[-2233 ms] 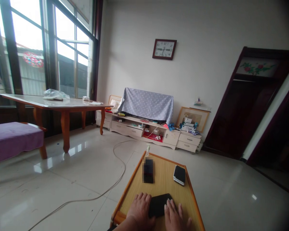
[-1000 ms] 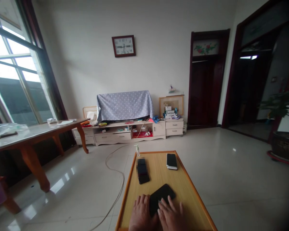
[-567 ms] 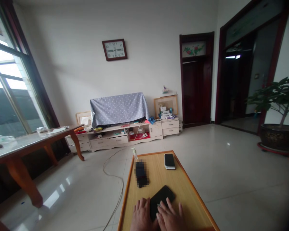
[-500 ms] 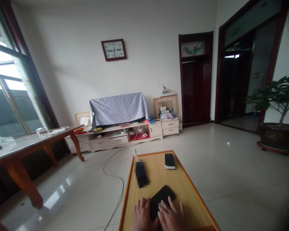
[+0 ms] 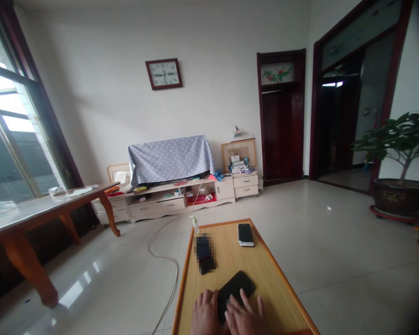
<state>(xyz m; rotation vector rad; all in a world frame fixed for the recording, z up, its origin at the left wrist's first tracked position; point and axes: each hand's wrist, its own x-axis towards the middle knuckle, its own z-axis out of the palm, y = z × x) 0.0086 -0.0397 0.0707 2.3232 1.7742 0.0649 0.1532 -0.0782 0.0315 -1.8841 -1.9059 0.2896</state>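
Observation:
A black phone (image 5: pixel 242 280) lies slanted on the wooden tabletop (image 5: pixel 272 302), dark face up. My left hand (image 5: pixel 206 311) rests against its left side, fingers bent and thumb along the edge, holding it against the table. Over the phone's lower right part, my right hand (image 5: pixel 244 316) spreads its fingers, the tips touching the dark surface. Whether anything small lies under those fingertips is hidden. Beyond the hands, a dark pixelated item (image 5: pixel 205 253) lies at the table's left side. Two stacked phones (image 5: pixel 245 234) lie at the far right, the upper one dark-faced.
A pump bottle (image 5: pixel 195 224) stands at the table's far left corner. A cable (image 5: pixel 174 274) runs along the floor on the left. Farther off are a larger table (image 5: pixel 101 188), a low white cabinet (image 5: pixel 157 209) and a potted plant (image 5: pixel 401 195).
My right hand's fingers have shifted slightly left and down over the phone. A small pale spot by its fingertips is less visible. The left hand and the phone stay in place.

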